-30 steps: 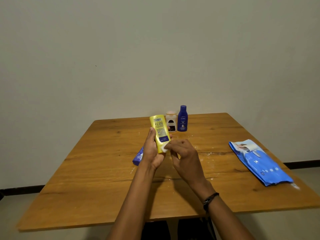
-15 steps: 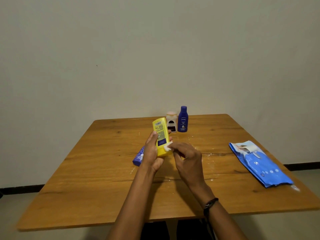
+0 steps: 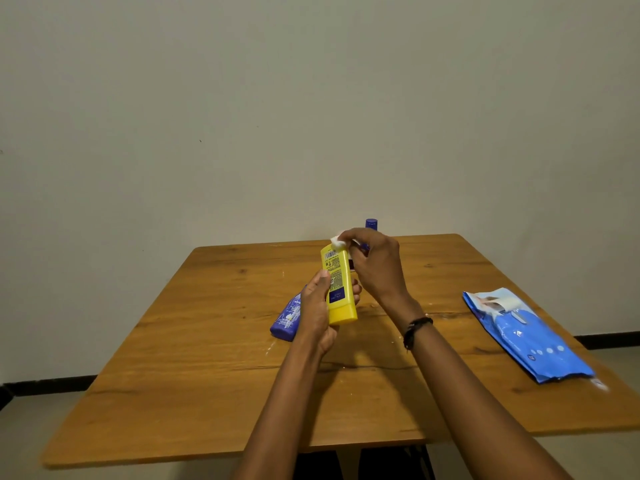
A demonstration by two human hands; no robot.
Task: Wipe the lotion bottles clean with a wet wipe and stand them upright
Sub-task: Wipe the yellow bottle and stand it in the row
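Observation:
My left hand (image 3: pixel 317 311) grips a yellow lotion bottle (image 3: pixel 338 289) above the wooden table (image 3: pixel 207 393), its printed back label toward me. My right hand (image 3: pixel 375 263) pinches a small white wet wipe (image 3: pixel 338 241) against the bottle's top end. A purple-blue lotion bottle (image 3: pixel 287 318) lies flat on the table just left of my left hand. At the back stands a dark blue bottle (image 3: pixel 371 223); only its cap shows above my right hand. A white bottle beside it is almost fully hidden.
A blue pack of wet wipes (image 3: pixel 526 336) lies on the right side of the table, its flap peeled open. White smears dot the table's middle. The wall rises right behind the far edge.
My right hand slid the wipe from the lower end of the yellow bottle up to its top end. It now covers the two bottles standing at the back.

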